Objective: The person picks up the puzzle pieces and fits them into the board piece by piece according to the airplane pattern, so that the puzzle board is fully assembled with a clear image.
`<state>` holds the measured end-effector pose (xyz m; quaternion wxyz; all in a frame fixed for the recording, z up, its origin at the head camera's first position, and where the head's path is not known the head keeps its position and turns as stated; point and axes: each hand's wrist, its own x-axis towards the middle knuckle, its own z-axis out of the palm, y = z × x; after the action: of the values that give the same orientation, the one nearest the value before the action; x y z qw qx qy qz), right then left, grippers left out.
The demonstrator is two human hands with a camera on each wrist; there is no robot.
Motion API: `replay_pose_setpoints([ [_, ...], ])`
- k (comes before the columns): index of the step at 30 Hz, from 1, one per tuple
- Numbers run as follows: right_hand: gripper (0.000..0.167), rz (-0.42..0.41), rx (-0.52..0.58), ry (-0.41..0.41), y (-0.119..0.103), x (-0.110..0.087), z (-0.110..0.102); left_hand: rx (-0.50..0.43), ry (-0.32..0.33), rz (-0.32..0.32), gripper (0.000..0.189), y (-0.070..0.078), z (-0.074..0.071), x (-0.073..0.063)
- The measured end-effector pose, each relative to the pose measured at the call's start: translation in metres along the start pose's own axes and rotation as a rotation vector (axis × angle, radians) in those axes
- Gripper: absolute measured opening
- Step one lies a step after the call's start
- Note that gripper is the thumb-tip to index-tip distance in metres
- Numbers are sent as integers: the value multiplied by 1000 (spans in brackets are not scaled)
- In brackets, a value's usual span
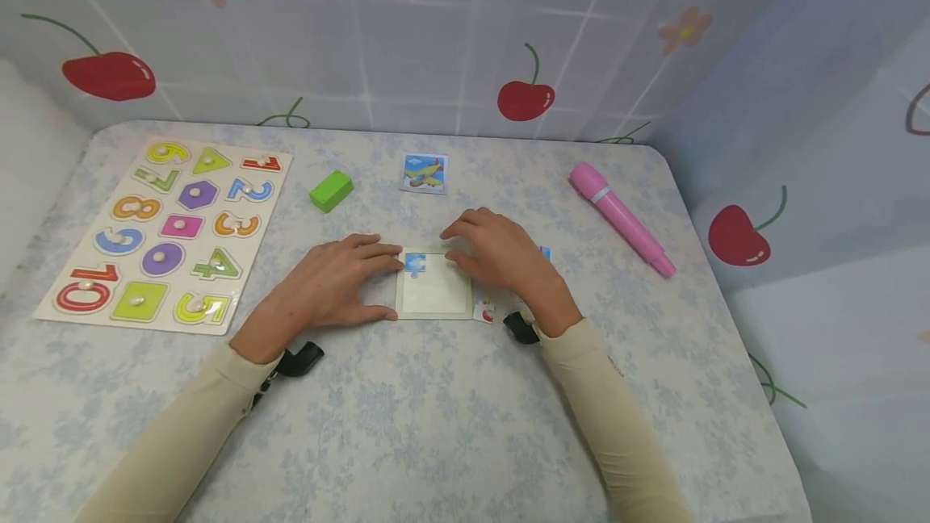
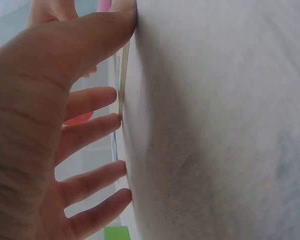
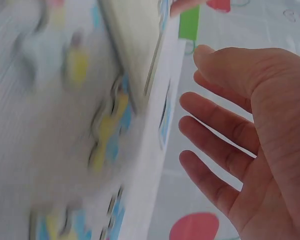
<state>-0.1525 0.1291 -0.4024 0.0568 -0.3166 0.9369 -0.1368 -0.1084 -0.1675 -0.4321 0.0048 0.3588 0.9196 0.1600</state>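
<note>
A small cream puzzle tray [image 1: 440, 295] lies mid-table, with one blue jigsaw piece [image 1: 415, 264] in its far left corner. Along the tray's left side my left hand [image 1: 323, 285] rests with fingers spread, its thumb and fingertips at the edge. My right hand [image 1: 501, 253] is over the tray's far right corner. In the right wrist view that hand's fingers are apart, off the table, and hold nothing. Under and beside it lie loose puzzle pieces [image 3: 110, 132], blurred in that view. One loose piece [image 1: 484, 310] shows beside the tray's right edge; the hand and forearm hide others.
A number-and-shape peg board [image 1: 170, 240] covers the left of the table. A green block [image 1: 331, 190] stands to its right. Behind the tray lies a small airplane picture card [image 1: 425, 173]. At the far right is a pink pen-shaped object [image 1: 622, 219]. A patterned curtain hangs behind.
</note>
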Motion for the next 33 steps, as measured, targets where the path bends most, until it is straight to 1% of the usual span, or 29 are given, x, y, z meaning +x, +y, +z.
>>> replay_pose_setpoints([
  [6,32,39,24,27,20,-14,-4,8,-5,-2,75,0,0,0],
  [13,33,98,45,60,38,-31,-8,19,7,9,77,-1,1,-2],
  [16,34,127,58,56,45,-35,-8,21,9,13,78,-1,2,-1],
  [24,41,205,59,-1,63,-41,-4,13,-12,16,77,0,2,-1],
  [29,43,203,76,23,72,-46,-7,24,-2,25,79,0,3,-2],
  [33,43,201,82,6,78,-47,-8,29,0,26,79,1,2,-2],
])
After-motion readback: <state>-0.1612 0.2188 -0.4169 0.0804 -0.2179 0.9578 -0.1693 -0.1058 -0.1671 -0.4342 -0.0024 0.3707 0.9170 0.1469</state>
